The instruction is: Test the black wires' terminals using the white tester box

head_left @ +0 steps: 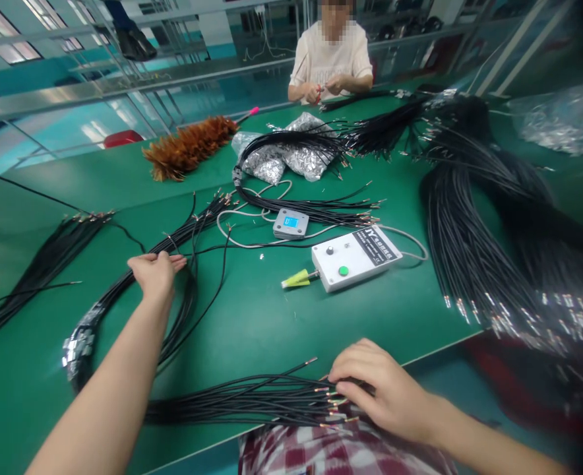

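Your left hand [155, 274] lay flat, fingers stretched out on top of the looped wires [111, 298], gripping nothing. Your right hand [385, 389] curled over the wire bundle [252, 399], its metal tips right under your fingertips. Couldn't tell if you'd pinched any.

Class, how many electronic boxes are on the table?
2: the grey box with a blue screen mid-table, the white box with a green button right of it. Cable heaps may hide others.
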Demonstrator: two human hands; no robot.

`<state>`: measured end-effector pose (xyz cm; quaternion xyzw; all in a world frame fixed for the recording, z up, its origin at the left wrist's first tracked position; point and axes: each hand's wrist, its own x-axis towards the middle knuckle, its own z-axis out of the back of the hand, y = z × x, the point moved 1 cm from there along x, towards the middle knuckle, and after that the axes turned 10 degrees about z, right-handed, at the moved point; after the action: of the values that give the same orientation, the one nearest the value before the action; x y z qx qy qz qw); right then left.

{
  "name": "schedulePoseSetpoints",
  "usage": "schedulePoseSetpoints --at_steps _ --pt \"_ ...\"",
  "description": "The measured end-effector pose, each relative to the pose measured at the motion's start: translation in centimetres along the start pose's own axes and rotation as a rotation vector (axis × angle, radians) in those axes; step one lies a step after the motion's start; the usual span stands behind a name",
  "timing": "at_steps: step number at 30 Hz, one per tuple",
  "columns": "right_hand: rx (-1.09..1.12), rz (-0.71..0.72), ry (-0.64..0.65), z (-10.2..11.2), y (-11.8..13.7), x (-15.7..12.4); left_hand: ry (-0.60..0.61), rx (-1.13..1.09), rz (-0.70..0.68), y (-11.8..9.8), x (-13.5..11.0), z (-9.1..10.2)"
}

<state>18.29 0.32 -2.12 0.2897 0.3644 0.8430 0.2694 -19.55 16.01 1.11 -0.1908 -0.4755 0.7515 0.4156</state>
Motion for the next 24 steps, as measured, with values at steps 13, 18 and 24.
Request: schedulePoseSetpoints --at_steps 13,18,24 --pt "0.130 -0.211 -0.277 2.7 -2.6 1.9 1.202 0.455 -0.563 -5.2 -24.1 -4.5" --pt "0.256 -0.204 -0.307 3.1 -1.8 2.7 1.044 0.065 -0.256 -4.8 -22.1 -4.1" --pt "0.363 -0.182 -0.351 3.1 -0.9 4.3 0.834 -0.160 0.117 -5.5 -21.1 -4.3"
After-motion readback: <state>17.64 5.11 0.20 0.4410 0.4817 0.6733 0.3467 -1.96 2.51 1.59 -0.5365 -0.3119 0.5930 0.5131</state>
